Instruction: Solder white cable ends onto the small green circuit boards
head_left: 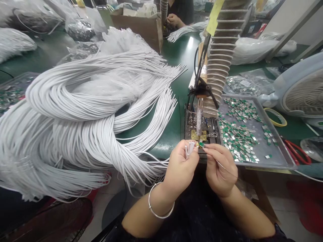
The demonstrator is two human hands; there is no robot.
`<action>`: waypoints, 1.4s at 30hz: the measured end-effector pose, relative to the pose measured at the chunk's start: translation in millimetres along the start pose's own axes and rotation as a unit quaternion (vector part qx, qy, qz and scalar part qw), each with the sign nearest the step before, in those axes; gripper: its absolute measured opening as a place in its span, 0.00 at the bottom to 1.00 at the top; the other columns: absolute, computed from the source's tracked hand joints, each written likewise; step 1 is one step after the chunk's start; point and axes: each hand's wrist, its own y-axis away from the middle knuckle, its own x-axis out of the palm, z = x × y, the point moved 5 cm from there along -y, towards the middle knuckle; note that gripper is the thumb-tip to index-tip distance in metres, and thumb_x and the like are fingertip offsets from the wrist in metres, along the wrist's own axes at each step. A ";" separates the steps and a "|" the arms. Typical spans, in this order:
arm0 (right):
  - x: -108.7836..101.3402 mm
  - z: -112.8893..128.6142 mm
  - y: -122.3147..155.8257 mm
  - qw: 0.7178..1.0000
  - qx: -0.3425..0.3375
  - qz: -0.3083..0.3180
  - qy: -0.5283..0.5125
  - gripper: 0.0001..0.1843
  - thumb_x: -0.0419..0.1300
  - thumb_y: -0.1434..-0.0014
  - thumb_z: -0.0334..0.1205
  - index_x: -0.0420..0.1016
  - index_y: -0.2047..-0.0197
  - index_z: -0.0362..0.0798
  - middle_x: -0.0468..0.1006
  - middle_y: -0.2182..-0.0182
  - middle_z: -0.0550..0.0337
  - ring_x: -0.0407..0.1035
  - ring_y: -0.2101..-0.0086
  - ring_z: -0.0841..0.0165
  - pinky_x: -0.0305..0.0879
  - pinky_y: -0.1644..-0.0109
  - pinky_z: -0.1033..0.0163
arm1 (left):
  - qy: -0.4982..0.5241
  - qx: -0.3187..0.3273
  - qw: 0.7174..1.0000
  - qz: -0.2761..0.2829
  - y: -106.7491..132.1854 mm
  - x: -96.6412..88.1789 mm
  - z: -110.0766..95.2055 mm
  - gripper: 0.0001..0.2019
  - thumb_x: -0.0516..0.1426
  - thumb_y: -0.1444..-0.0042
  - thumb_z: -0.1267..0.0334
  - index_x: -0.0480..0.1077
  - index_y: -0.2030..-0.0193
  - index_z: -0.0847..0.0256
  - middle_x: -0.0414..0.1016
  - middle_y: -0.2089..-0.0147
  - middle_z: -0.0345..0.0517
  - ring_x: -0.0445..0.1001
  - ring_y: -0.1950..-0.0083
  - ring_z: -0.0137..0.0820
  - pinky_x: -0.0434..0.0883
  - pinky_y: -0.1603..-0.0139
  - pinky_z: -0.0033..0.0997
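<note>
My left hand [182, 164] is closed around several white cables [189, 148], their cut ends poking up between thumb and fingers. Thumb and forefinger of my right hand [221, 166] pinch a small green circuit board [201, 144]. A thin wire [225, 168] runs out from under the right fingers toward the lower right; whether it is solder cannot be made out. The fingertips of both hands almost meet, with the board at the cable tips. Just above them, a soldering iron [199, 121] hangs tip down in a stand over a yellow sponge-like pad [195, 134].
Large bundles of white cable [75, 104] cover the left bench. To the right, a grey tray [268, 153] holds many small boards, beside red-handled pliers [297, 151] and a fan [302, 89]. A ribbed hose [225, 50] rises behind the iron. Another person's hand [174, 21] shows behind a carton [141, 28].
</note>
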 end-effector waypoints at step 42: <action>0.8 -4.6 7.9 0.996 0.009 0.014 -0.087 0.18 0.53 0.42 0.23 0.72 0.51 0.48 0.77 0.62 0.53 0.73 0.62 0.66 0.73 0.60 0.59 | -0.036 0.010 0.999 0.019 -0.2 -3.3 1.0 0.04 0.53 0.42 0.64 0.65 0.63 0.62 0.62 0.71 0.36 0.60 0.70 0.23 0.62 0.65 0.23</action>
